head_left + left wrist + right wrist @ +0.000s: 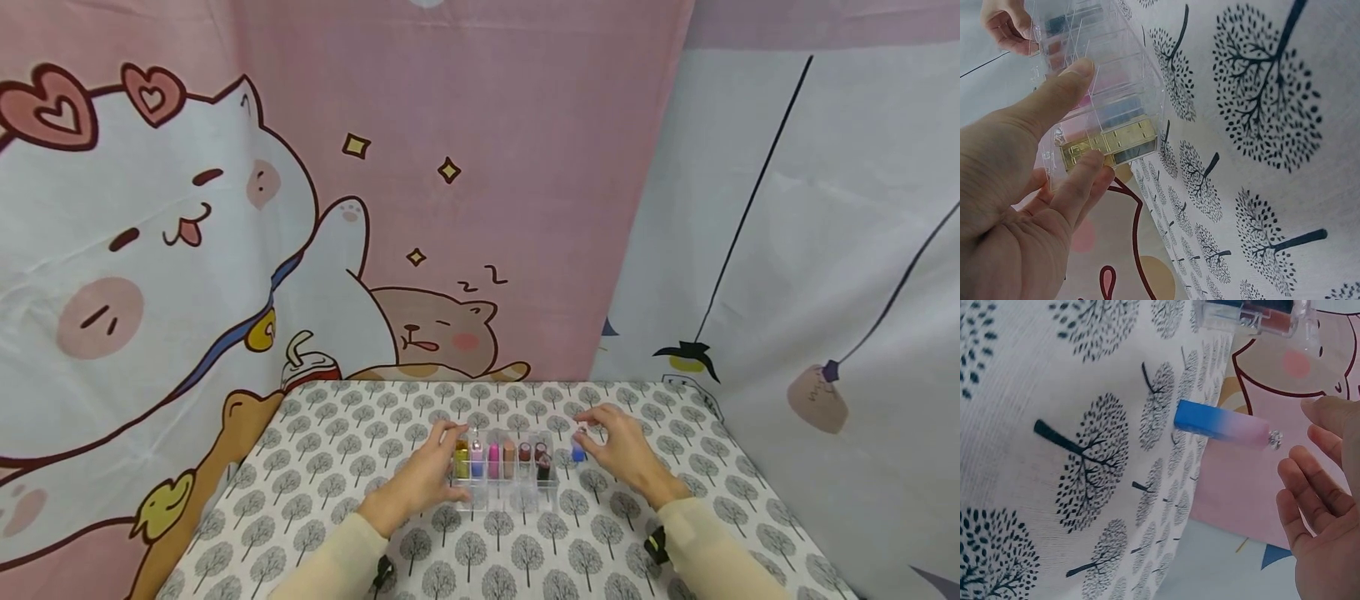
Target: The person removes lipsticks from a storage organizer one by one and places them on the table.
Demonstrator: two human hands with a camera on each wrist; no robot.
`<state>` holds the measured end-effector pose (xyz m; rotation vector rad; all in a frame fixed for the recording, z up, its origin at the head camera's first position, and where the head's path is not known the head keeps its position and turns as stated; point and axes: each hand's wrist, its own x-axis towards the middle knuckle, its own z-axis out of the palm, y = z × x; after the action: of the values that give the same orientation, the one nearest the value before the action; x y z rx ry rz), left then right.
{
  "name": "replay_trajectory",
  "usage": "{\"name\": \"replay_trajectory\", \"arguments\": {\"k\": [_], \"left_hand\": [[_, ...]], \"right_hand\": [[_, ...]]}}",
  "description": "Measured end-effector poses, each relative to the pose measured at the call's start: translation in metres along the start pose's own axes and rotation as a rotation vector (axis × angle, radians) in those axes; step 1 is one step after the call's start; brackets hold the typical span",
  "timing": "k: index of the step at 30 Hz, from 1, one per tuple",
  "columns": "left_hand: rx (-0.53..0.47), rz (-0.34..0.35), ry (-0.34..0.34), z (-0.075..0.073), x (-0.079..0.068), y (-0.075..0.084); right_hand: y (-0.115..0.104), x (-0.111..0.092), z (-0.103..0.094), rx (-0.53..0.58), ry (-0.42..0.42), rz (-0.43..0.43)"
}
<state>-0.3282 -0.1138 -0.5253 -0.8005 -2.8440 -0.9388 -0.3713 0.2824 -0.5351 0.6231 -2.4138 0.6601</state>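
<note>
A clear plastic lipstick organizer [517,500] stands on the table, with several lipsticks in its compartments. My left hand [422,477] holds its left end, thumb at the front and fingers behind, beside a gold lipstick tube [1138,134]. To the right of the organizer, a blue-to-pink lipstick tube [1219,422] with a sparkly knob on top stands upright on the cloth. My right hand [1322,494] is close to that knob, its thumb and fingers spread and apart from the tube in the right wrist view.
A white tablecloth [315,500] printed with grey trees covers the table. Inside the organizer are a magenta tube [493,460], a brown-orange tube [508,460] and dark red ones. A cartoon-printed curtain [525,167] hangs behind the table and along its sides.
</note>
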Motion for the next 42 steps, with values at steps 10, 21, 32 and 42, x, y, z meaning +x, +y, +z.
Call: {"name": "replay_trajectory", "arguments": {"k": [10,21,32,42], "left_hand": [[0.019,-0.011,0.001,-0.001,0.001,0.000],[0.029,0.014,0.013,-0.001,-0.001,-0.001],[0.015,0.139,0.061,0.022,0.011,-0.048],[0.025,0.026,0.010,-0.003,-0.002,0.002]], "right_hand": [[-0.019,0.005,-0.010,0.008,-0.018,-0.043],[-0.037,0.003,-0.012,0.029,-0.053,-0.118],[-0.055,-0.004,-0.004,0.072,-0.125,-0.116],[-0.060,-0.007,-0.003,0.081,-0.166,-0.149]]}}
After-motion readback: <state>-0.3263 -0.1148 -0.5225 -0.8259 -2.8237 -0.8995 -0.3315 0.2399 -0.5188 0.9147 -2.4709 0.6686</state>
